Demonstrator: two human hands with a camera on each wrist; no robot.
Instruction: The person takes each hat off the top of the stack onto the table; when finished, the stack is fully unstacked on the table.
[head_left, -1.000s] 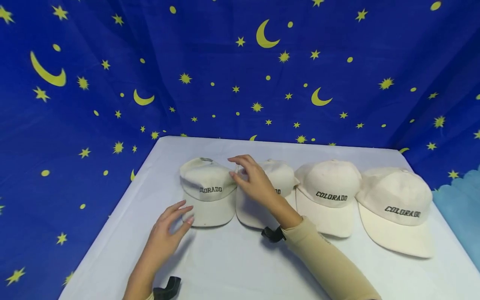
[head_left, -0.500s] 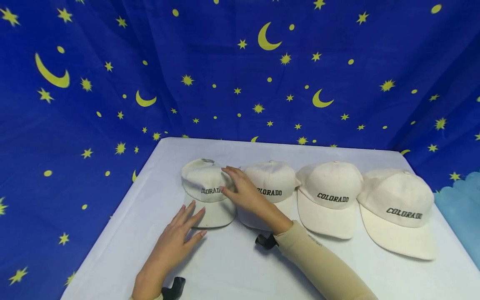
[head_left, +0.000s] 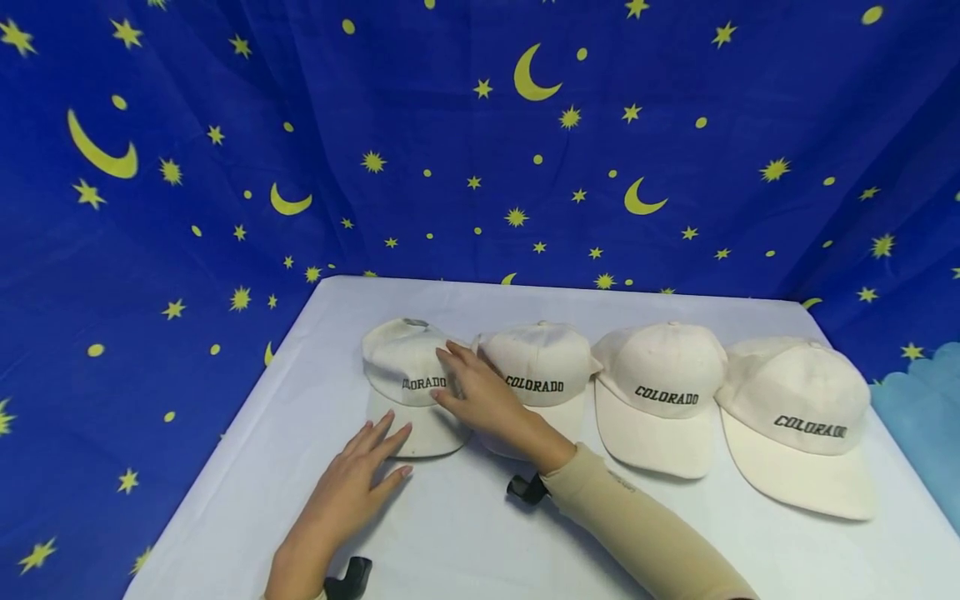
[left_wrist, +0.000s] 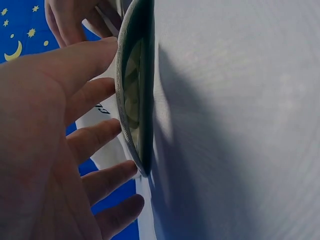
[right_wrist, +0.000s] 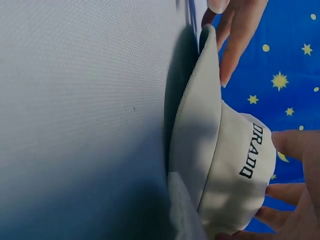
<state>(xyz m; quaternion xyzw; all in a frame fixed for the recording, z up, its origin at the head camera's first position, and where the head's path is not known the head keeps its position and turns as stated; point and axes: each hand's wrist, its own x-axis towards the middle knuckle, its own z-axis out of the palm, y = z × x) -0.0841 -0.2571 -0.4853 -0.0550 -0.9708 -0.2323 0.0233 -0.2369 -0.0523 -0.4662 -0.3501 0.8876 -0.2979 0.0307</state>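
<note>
A white cap (head_left: 397,358) with dark COLORADO lettering stands at the left end of a row, brim toward me. My left hand (head_left: 348,492) reaches over the left front of its brim (left_wrist: 119,85) with fingers spread and mostly straight; in the left wrist view the fingertips are right at the brim's edge. My right hand (head_left: 483,400) lies against the right side of the crown, fingers loosely bent and apart. In the right wrist view its thumb and fingertips meet the crown (right_wrist: 235,185) near the lettering. Part of the brim is hidden behind the hands.
Three more matching caps run to the right: one (head_left: 547,354) partly behind my right hand, another (head_left: 660,367), and the last (head_left: 802,392) at the far right. All are on a white-covered table (head_left: 450,533). Behind hangs a blue cloth (head_left: 450,125) with yellow moons and stars.
My right hand has come left and slightly down onto the left cap's crown, uncovering the second cap's lettering. My left hand has shifted right over the brim. The caps have barely moved.
</note>
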